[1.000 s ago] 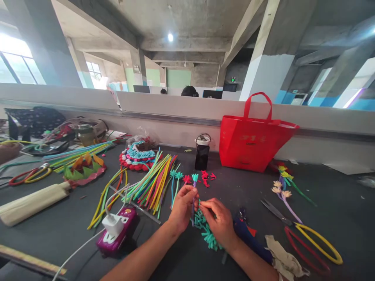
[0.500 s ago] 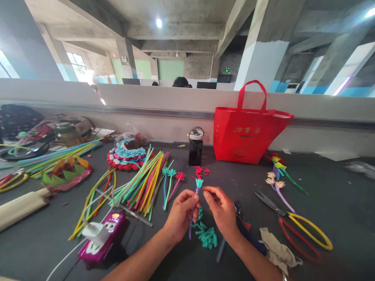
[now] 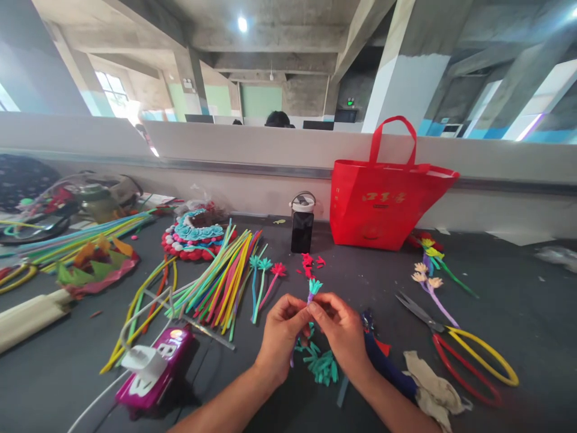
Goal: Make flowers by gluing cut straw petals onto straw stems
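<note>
Between my two hands stands a small pipe-cleaner flower (image 3: pixel 314 287) with a teal head and a purple stem. My left hand (image 3: pixel 283 331) pinches the stem just below the head, and the stem's lower end hangs beneath it. The thumb and fingers of my right hand (image 3: pixel 341 328) close on the same spot from the other side, mostly covering the stem there. Under my hands lies a heap of cut teal pieces (image 3: pixel 323 365). Red cut pieces (image 3: pixel 308 264) are scattered just beyond the flower. Finished-looking teal flowers (image 3: pixel 265 264) and a red flower (image 3: pixel 279 270) lie to the left.
Left are a bundle of coloured pipe cleaners (image 3: pixel 225 279), a purple power strip (image 3: pixel 151 373) with a white plug, and a paper crown (image 3: pixel 97 264). A bottle with a phone (image 3: pixel 302 231) and red bag (image 3: pixel 376 204) stand behind. Scissors (image 3: pixel 435 326) and a cloth (image 3: pixel 435 385) lie right.
My right hand has moved left and closed on the stem, where before it was apart from the flower. The flower has shifted slightly right, its head now tilted right.
</note>
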### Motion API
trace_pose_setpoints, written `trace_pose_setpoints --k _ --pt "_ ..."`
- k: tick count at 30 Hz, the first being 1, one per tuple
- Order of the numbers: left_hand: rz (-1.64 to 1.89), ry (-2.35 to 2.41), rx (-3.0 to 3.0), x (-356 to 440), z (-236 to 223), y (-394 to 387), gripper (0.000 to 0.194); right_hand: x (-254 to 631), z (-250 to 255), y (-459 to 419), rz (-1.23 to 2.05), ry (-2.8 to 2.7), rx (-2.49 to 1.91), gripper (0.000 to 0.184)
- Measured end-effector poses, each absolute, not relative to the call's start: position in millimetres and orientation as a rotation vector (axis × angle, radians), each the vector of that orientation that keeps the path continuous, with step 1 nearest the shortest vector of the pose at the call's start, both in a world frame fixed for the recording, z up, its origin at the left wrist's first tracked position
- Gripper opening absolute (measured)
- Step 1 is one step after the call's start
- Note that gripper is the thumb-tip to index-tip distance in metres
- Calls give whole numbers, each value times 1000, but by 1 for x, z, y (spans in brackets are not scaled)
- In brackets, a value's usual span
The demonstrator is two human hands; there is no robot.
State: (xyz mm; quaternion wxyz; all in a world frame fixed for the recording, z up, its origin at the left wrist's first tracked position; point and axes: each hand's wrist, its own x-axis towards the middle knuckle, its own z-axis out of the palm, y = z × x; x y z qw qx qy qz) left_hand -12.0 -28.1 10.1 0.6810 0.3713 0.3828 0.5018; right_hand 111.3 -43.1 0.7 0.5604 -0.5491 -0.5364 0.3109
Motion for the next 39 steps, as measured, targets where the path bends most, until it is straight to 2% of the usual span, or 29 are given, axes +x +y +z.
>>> trace_pose_setpoints --k 18,39 --pt "979 773 887 -13 20 -30 29 116 9 -42 816 -1224 -1226 22" --pt "868 671 783 -18 20 -24 27 115 12 -42 991 -1151 -1152 26"
